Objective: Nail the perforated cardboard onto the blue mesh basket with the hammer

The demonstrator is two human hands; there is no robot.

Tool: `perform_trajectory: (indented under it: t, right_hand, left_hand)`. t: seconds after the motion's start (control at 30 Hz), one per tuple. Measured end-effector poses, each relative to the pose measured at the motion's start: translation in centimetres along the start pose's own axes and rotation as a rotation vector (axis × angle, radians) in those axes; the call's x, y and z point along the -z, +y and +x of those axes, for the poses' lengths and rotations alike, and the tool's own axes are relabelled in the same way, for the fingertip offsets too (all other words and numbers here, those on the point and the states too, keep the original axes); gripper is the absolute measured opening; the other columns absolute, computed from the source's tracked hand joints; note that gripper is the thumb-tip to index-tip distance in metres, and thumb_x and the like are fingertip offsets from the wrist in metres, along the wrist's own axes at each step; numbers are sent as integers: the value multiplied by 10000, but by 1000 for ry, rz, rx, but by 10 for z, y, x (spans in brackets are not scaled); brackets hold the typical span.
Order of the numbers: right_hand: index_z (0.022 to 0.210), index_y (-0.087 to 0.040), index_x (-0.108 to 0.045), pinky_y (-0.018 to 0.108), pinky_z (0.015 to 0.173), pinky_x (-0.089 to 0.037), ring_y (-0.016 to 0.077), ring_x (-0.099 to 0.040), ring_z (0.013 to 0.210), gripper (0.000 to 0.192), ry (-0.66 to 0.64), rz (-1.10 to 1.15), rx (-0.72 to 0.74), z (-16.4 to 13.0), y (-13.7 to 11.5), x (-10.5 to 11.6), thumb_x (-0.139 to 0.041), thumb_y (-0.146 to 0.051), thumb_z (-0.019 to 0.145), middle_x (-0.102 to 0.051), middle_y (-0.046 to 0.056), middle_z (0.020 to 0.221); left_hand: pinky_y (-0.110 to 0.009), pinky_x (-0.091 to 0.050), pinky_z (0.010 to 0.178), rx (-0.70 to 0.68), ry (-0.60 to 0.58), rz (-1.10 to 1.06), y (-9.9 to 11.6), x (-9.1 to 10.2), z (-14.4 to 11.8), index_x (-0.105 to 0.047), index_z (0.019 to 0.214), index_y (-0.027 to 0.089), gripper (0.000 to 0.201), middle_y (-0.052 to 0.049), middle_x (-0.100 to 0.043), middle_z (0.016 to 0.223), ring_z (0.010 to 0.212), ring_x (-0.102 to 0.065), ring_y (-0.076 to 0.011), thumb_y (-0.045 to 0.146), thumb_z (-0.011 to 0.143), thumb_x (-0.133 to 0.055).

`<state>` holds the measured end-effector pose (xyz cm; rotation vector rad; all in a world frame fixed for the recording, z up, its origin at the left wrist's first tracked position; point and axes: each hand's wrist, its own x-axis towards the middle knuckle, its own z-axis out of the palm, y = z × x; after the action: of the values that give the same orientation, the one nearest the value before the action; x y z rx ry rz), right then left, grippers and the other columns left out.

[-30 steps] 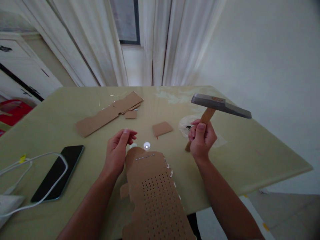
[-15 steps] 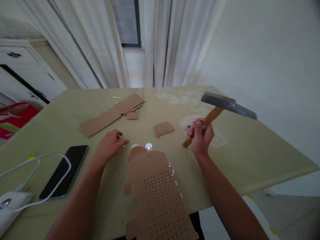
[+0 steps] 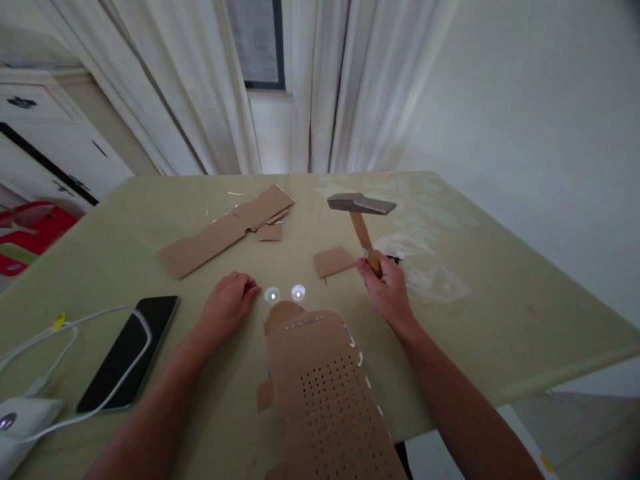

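My right hand (image 3: 384, 290) grips the wooden handle of a hammer (image 3: 361, 204), whose grey metal head is raised above the table, over a small square of cardboard (image 3: 334, 261). My left hand (image 3: 227, 305) rests palm down on the green table (image 3: 500, 293), fingers loosely curled, holding nothing. Between my hands, at the near edge, lies a cardboard sheet (image 3: 325, 387) punched with rows of small holes, with a row of nail heads near its far end. Two bright light reflections sit on the table just beyond it.
A long cardboard strip (image 3: 225, 227) with scraps lies further back on the left. A black phone (image 3: 130, 350) with a white cable (image 3: 65, 320) across it is at the near left, beside a white device (image 3: 20, 427). Clear plastic (image 3: 430, 280) lies right of the hammer. Curtains hang behind.
The hammer has swung left and turned, its head now over the table's middle instead of out to the right. My left hand has dropped from raised to resting on the table.
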<state>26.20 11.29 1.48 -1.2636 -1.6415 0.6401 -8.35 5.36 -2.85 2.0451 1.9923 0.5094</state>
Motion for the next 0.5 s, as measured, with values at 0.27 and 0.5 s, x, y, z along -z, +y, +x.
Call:
perform_trajectory:
  t: [0.27,0.5]
  right_hand:
    - [659,-239,-578,331,578,-276,168,-460,579,523,-114,-320,-122,12,18,8,-701,-694,887,-511,-21,591]
    - [595,-254,-435,319,542,-247,133,-359,553,621,1,-120,-87,18,14,19,-725,-712,898,-394,-48,569]
  left_hand:
    - [-483,-529,926,19,28,141,7,-6,-4,-627,953,213,258,-152,-711,1018,989,-665,-340,376,1038,-446]
    - [-454,-558,857,119,127,-88,11,-2,-3,-640,995,222,252,-114,-752,930,908,-712,-315,406,1010,-469]
